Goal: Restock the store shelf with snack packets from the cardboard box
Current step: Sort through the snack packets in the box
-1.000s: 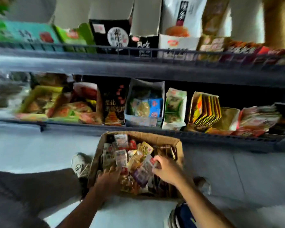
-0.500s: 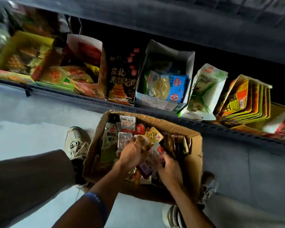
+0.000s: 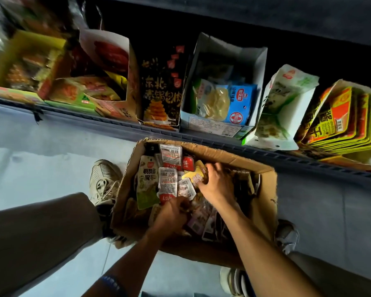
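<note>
Both hands are in the box (image 3: 263, 202): left hand (image 3: 171, 215) grips packets (image 3: 167, 185); right hand (image 3: 216, 183) pinches a yellow packet (image 3: 194, 175).

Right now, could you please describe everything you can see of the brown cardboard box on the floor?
The brown cardboard box is open-topped, worn and creased, with torn, ragged edges. It sits on the pale floor just in front of the bottom shelf, between the person's shoes. It is full of small mixed snack packets. Both the left hand and the right hand reach inside among them.

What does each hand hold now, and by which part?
Both hands are in the cardboard box. Right hand touches a yellow packet; left hand: cannot tell.
</note>
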Demonstrator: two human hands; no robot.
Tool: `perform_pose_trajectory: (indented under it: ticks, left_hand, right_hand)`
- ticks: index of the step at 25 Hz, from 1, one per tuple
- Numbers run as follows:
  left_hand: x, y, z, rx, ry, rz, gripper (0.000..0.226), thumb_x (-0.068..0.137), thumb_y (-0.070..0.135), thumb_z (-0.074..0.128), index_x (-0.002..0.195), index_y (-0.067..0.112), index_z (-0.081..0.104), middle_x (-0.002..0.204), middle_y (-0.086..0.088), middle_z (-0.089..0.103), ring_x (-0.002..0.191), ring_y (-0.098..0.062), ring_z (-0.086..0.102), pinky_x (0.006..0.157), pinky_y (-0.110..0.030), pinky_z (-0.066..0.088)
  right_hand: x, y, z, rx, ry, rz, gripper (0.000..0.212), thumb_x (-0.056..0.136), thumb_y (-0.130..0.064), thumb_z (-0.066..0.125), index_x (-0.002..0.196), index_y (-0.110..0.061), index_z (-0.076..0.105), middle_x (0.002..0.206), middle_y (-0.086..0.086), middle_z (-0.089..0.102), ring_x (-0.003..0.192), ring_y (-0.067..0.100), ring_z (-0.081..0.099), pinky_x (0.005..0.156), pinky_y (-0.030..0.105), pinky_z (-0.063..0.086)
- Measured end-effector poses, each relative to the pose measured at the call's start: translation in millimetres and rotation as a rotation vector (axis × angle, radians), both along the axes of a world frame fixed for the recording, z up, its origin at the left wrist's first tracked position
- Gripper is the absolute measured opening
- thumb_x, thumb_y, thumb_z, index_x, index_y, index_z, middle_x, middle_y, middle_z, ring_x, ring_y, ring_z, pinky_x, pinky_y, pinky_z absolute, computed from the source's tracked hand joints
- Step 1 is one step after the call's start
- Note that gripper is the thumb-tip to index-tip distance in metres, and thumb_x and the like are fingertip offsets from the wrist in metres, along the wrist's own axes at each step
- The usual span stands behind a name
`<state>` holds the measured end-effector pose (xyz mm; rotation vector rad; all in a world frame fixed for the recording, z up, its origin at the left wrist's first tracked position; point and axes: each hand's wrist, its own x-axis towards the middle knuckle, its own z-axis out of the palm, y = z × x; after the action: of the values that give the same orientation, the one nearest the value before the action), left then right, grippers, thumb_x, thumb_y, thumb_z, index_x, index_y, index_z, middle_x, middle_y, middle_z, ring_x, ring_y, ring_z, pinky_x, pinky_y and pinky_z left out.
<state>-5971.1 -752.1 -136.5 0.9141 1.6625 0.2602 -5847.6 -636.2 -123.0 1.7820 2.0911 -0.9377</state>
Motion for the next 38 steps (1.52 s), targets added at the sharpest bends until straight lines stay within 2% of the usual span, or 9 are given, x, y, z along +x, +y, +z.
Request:
perform_pose_trajectory:
  ticks: [5,8,12,16,21,24,28,35,38]
  left_hand:
    - [4,7,5,-0.006,-0.031,0.223,0.018,0.089,0.025,0.072,0.102,0.013,0.065,0.094,-0.002,0.071,0.084,-0.016,0.071,0.057,-0.023,0.055]
    - [9,12,8,0.009,-0.076,0.198,0.013,0.093,0.018,0.067,0.103,0.011,0.068,0.091,0.002,0.071,0.086,-0.016,0.07,0.065,-0.025,0.059]
    - [13,16,11,-0.089,-0.095,0.149,0.018,0.098,0.012,0.058,0.108,0.016,0.072,0.084,0.011,0.067,0.071,-0.002,0.063,0.053,-0.011,0.049]
    - [8,12,15,-0.003,-0.017,0.06,0.013,0.094,0.015,0.064,0.09,0.011,0.076,0.081,-0.005,0.073,0.066,-0.014,0.064,0.057,-0.028,0.053]
    - [12,8,19,0.091,0.043,-0.045,0.018,0.089,0.012,0.056,0.078,0.011,0.071,0.074,-0.005,0.071,0.056,-0.013,0.062,0.056,-0.036,0.058]
    - [13,9,27,0.094,0.058,-0.017,0.02,0.094,0.027,0.064,0.083,0.014,0.075,0.07,0.006,0.07,0.05,0.0,0.06,0.047,-0.021,0.05]
    - [3,19,45,0.147,0.245,-0.023,0.015,0.092,0.031,0.064,0.084,0.021,0.073,0.067,0.013,0.062,0.057,-0.004,0.059,0.042,-0.007,0.033]
    - [-1,26,133,0.305,-0.169,0.424,0.025,0.101,0.015,0.05,0.088,0.002,0.067,0.086,-0.006,0.075,0.086,-0.024,0.069,0.075,-0.032,0.056]
    - [4,30,173,0.419,-0.257,0.433,0.011,0.094,0.012,0.061,0.102,0.009,0.068,0.106,-0.01,0.071,0.101,-0.024,0.065,0.091,-0.039,0.052]
  right_hand:
    - [-11,-5,-1,0.083,0.026,-0.016,0.076,0.086,-0.034,0.073,0.148,-0.015,0.034,0.152,0.007,0.042,0.137,0.024,0.045,0.105,0.035,0.04]
    - [-11,-10,-3,0.111,0.022,0.029,0.062,0.086,-0.028,0.074,0.14,-0.018,0.045,0.143,0.002,0.049,0.13,0.021,0.049,0.101,0.032,0.041]
    - [-8,-13,-7,0.092,0.04,0.015,0.055,0.088,-0.022,0.069,0.14,-0.022,0.051,0.142,-0.001,0.052,0.129,0.023,0.046,0.104,0.034,0.039]
    - [-3,-29,-9,0.232,0.057,0.066,0.053,0.087,-0.025,0.07,0.138,-0.025,0.055,0.14,-0.004,0.058,0.129,0.023,0.051,0.109,0.045,0.037]
    - [0,-43,-4,0.305,0.033,0.161,0.035,0.092,-0.024,0.065,0.127,-0.023,0.063,0.132,-0.002,0.063,0.12,0.022,0.057,0.102,0.039,0.039]
    - [8,-26,10,-0.003,0.321,-0.245,0.012,0.094,-0.029,0.065,0.106,-0.028,0.065,0.101,-0.007,0.069,0.096,0.017,0.065,0.076,0.026,0.05]
    - [46,7,70,-0.043,0.753,-0.733,0.032,0.087,-0.03,0.075,0.117,-0.025,0.067,0.115,-0.007,0.066,0.108,0.014,0.064,0.086,0.026,0.05]
    - [71,13,194,-0.306,1.361,-0.942,0.017,0.087,-0.004,0.059,0.09,-0.014,0.072,0.085,0.003,0.075,0.074,0.014,0.071,0.067,0.033,0.054]
    - [83,8,241,-0.404,1.355,-0.917,0.018,0.079,-0.008,0.062,0.094,-0.013,0.07,0.091,0.006,0.073,0.081,0.018,0.07,0.083,0.038,0.053]
